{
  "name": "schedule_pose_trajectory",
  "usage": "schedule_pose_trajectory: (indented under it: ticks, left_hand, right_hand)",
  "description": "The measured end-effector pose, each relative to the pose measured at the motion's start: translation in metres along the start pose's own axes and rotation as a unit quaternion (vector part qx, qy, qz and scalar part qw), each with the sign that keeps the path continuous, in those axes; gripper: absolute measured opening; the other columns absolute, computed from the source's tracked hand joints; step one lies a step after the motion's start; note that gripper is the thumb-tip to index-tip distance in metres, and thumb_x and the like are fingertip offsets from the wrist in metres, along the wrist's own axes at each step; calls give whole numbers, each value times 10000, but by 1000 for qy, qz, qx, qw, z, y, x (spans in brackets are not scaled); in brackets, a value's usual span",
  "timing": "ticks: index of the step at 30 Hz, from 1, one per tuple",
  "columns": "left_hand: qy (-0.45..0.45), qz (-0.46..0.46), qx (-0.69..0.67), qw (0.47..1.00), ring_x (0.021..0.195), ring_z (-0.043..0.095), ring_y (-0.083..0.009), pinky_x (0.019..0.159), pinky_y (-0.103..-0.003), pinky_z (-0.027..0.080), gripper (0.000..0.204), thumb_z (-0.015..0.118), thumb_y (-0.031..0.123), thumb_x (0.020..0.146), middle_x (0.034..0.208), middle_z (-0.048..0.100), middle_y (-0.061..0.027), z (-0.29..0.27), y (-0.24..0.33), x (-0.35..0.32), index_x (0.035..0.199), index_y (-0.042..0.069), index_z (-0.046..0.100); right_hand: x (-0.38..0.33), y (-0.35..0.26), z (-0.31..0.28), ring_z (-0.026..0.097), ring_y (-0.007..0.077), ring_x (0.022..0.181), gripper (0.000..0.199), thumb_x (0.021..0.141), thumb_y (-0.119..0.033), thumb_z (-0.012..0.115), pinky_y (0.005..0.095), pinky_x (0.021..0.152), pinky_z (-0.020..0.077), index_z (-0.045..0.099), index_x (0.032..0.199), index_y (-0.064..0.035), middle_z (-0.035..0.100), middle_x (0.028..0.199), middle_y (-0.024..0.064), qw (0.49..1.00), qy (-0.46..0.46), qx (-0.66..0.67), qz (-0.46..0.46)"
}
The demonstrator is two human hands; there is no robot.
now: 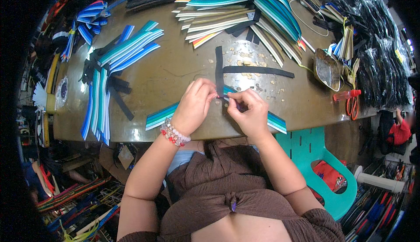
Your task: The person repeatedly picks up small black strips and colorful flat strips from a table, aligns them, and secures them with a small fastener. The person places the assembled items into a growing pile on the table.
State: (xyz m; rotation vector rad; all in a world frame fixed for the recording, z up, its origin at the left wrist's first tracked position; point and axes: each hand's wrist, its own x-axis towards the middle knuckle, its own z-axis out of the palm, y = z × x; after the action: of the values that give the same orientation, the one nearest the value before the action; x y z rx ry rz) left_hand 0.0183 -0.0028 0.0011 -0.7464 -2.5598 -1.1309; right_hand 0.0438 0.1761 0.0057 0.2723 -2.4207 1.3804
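At the front edge of the table (183, 62) lies a blue-green striped strap (162, 116), with its ends out to both sides and its middle mostly hidden by the hands. The left hand (197, 101) and the right hand (249, 110) each make a small, tight pinch on a thin dark strip (223, 96) at that middle. I cannot tell if the strip is part of the black strap (219, 71) that points to the table's far side. The striped strap looks light, flat and bendy, and hard to break. It may be smooth and slide a bit. The best place to hold it is likely its middle, pressed with thumb and finger. Near the table's middle, another black strap (258, 70) lies sideways by small shiny bits (241, 62). Straps in a bunch (131, 49) sit on the table's left, and a bottle (347, 95) and scissors (351, 107) on its right.
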Motion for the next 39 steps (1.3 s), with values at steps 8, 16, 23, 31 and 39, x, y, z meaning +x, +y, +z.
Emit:
schedule_pose_trajectory:
  ticks: [8, 16, 23, 31, 39]
  left_hand:
    - [-11, -81, -78, 994, 927, 577, -296, 819, -362, 468, 69, 601, 28, 833, 996, 590, -125, -5, 4, 4, 892, 5, 573]
    - [-191, 152, 116, 963, 984, 556, -264, 883, -354, 474, 296, 650, 95, 786, 1110, 608, -80, -3, 26, 36, 1076, 50, 612]
    - [-154, 160, -54, 974, 881, 587, -231, 774, -324, 495, 191, 685, 48, 750, 948, 597, -74, -38, 53, 81, 934, 51, 633]
    - [-271, 197, -84, 938, 946, 583, -194, 850, -338, 461, 122, 580, -30, 784, 1010, 667, -114, -77, -4, 75, 780, 76, 640]
    - [-140, 14, -97, 985, 849, 629, -220, 741, -342, 513, 121, 501, -4, 833, 906, 642, -132, -54, 6, 54, 866, -9, 617]
  right_hand:
    - [13, 8, -17, 595, 93, 664, 92, 881, -102, 635, 221, 531, 465, 672, 904, -21, 670, 822, 50, 930, 71, 308, 190]
    - [20, 64, -201, 598, 125, 710, 259, 936, -93, 571, 243, 582, 511, 474, 1166, -25, 604, 889, 86, 847, 520, 87, -68]
    - [-7, 121, -210, 568, 109, 621, 315, 919, -84, 588, 217, 485, 466, 417, 1183, -58, 557, 882, 61, 857, 510, 66, -25]
    - [3, 81, -184, 566, 95, 642, 300, 931, -110, 583, 202, 529, 468, 459, 1191, -29, 587, 886, 75, 896, 430, 97, 57]
    - [32, -3, -77, 604, 90, 755, 191, 899, -37, 566, 246, 714, 497, 612, 1081, 3, 644, 868, 52, 966, -113, 212, 91]
